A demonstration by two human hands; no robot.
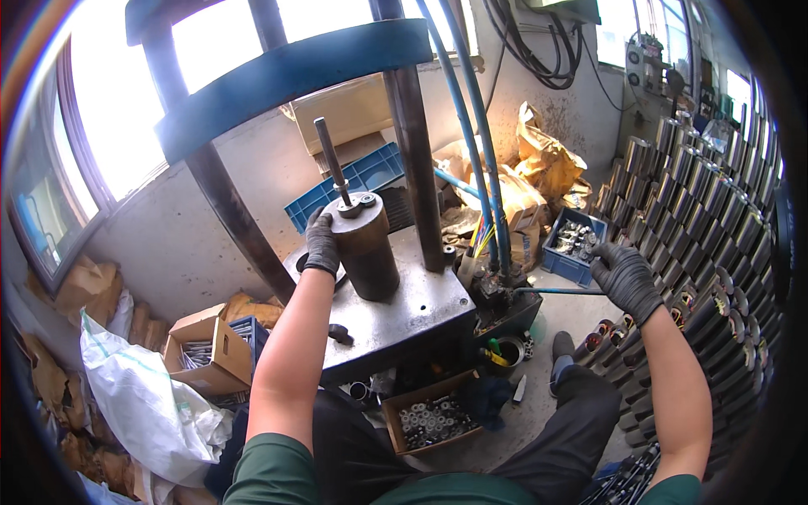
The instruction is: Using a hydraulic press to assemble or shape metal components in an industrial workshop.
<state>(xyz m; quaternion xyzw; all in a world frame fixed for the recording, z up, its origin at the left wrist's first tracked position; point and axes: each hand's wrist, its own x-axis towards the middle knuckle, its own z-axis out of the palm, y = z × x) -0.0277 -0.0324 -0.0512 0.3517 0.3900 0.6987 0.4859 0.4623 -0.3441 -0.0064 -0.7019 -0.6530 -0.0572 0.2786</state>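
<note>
1. On the press table [433, 295], the metal cylinder [370, 261] stands upright, with a thin rod [328, 151] and a small wheel [368, 200] on its top.
2. Above the table, the left hand [321, 242] is cupped against the cylinder's left side; how firmly it grips I cannot tell.
3. Right of the table, the right hand [627, 282] has curled fingers at the end of a lever [560, 291]; whether it grasps the lever is unclear.
4. A sideways nudge from the left hand could tilt the rod or knock the wheel off.
5. Should the beam [295, 80] above the table come down, fingers near the cylinder's top could be pinched.
6. By the table's front edge lies a dark knob [340, 334]; a brush from the left forearm might send it over.
7. Bare tabletop gives room between the cylinder and the table's front right corner; the right post [412, 151] limits movement farther back.
</note>
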